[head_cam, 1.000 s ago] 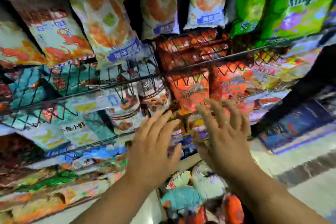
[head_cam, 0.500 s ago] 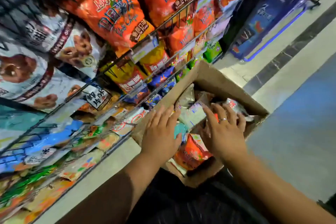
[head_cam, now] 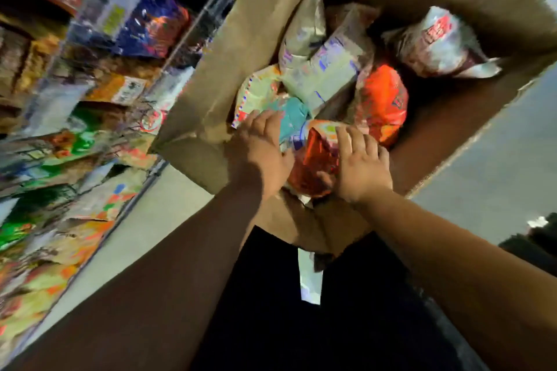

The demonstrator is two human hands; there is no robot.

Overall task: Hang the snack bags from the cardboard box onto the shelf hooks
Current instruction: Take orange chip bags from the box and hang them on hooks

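Right hand [head_cam: 361, 166] grips red snack bag [head_cam: 313, 164] — left hand [head_cam: 259, 153] beside.

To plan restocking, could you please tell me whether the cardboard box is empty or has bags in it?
Not empty: the cardboard box, flaps open, holds several snack bags, among them an orange bag.

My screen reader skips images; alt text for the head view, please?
Both hands reach into an open cardboard box of snack bags: left hand on a teal bag, right hand on a red foil bag. Stocked shelves at left.
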